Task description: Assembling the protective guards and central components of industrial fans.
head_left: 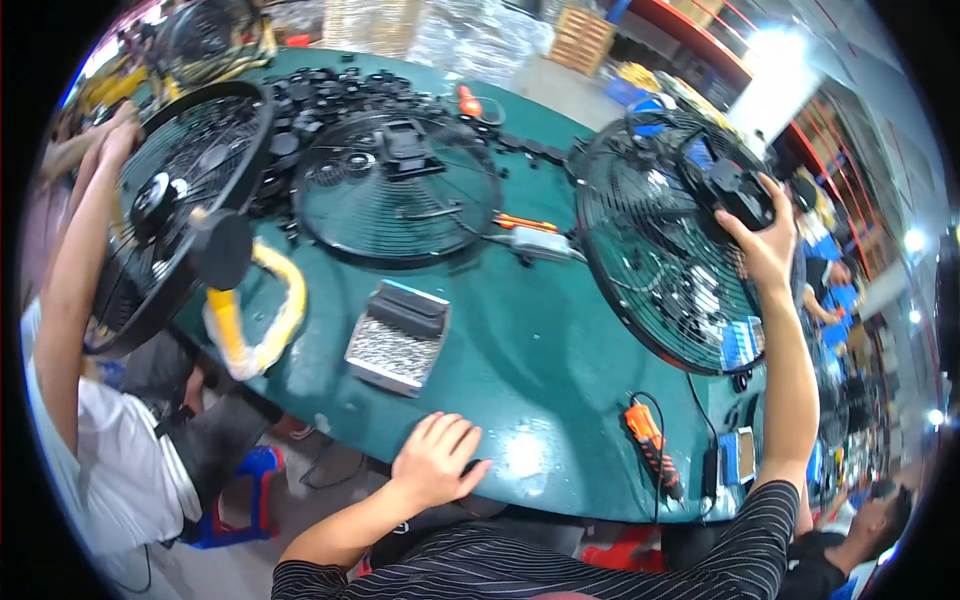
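Observation:
My right hand (768,248) grips a black plastic housing (735,185), thumb and fingers wrapped round its edge. That housing is on a round black fan grille (665,270), which stands tilted at the right of the table. Fingers stretched out, my left hand (432,462) lies flat at the near table edge and holds nothing. Just beyond it is an open box of small screws (393,352) with a black block along its far side. Another round fan grille (350,215) lies flat in the middle, a black square bracket (405,145) on it.
Near my right forearm lies an orange-and-black power screwdriver (652,445) with a cord. Black parts (320,95) are heaped at the far left of the green table (520,400). At left, a co-worker's hands (118,130) hold another fan (190,190), beside a yellow-wrapped loop (285,300).

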Motion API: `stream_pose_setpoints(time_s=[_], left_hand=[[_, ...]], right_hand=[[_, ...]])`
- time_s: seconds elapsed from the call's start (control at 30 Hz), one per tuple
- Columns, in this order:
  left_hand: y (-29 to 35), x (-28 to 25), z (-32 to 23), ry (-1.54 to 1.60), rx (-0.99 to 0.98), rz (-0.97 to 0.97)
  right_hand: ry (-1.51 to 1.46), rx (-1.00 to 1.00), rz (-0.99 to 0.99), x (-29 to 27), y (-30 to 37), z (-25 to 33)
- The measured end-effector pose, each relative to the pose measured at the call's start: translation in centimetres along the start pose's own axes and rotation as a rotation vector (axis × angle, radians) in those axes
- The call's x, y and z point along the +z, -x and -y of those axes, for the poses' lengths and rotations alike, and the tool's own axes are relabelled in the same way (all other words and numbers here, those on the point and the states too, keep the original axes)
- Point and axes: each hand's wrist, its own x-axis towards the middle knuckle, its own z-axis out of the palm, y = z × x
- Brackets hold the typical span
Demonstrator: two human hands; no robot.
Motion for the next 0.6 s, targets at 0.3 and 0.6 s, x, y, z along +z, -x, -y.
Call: stream_pose_setpoints(time_s=[0.3,0.6], left_hand=[[0.5,0.1,0.4,0.027,-0.054,-0.06],[1.2,0.6,0.6,0.143,-0.087,-0.079]], right_hand=[[-0.2,-0.129,0.217,29.5,-11.1,14.7],[-0.243,-0.264,0.357,46.0,-13.5,25.8]])
